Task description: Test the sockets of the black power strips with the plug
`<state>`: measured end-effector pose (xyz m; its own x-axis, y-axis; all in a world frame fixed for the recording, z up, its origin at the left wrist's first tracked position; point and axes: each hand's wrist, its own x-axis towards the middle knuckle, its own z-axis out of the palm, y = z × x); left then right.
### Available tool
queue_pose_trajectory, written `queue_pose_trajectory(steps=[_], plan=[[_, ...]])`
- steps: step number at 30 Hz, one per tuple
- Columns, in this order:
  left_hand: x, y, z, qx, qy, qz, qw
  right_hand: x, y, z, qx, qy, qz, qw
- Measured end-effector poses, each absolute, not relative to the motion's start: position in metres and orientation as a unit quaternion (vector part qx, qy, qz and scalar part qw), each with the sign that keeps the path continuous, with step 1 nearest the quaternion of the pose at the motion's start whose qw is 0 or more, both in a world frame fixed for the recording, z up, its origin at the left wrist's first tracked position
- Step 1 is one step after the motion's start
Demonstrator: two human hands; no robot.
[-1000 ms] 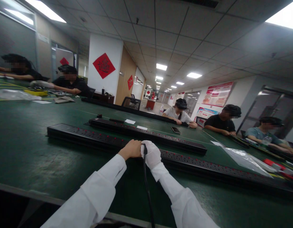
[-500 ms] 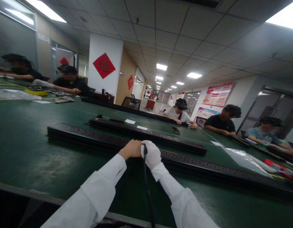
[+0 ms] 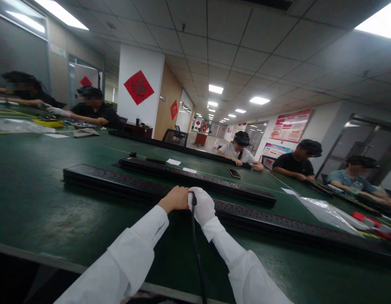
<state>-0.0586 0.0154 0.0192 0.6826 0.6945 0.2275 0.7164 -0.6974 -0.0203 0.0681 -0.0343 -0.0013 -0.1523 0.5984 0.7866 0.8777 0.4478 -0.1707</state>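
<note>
Closest to me, one black cord (image 3: 197,253) runs up from the bottom of my view into the gloved right hand (image 3: 203,205), which is closed around its upper end. The bare left hand (image 3: 175,198) has its fingers curled against the glove; I cannot tell what it grips. Both hands are at the near side of the long power strip (image 3: 119,179), which lies on the green table (image 3: 33,202) and passes behind them.

Just beyond the long power strip I count one shorter power strip (image 3: 198,179), then two paper slips (image 3: 173,162) and one phone (image 3: 234,173). Beyond the right part of the long power strip lies one clear plastic bag (image 3: 327,214); whether it holds anything I can't make out. Farther beyond the long power strip is one black bar (image 3: 160,142). Past its left end is one brown packet (image 3: 86,133), contents hidden.

Farthest, I count five people (image 3: 238,152): two beyond the long power strip's left end, three beyond its right half, with one bottle (image 3: 356,186) by the rightmost.
</note>
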Motion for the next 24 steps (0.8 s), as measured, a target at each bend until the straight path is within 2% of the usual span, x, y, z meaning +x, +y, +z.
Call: queue_pose_trajectory(steps=[24], plan=[[-0.0583,0.0176,0.0175,-0.919,-0.376,-0.105,0.062,0.0687,-0.0343,-0.0007,-0.491,-0.747,-0.159,0.419]])
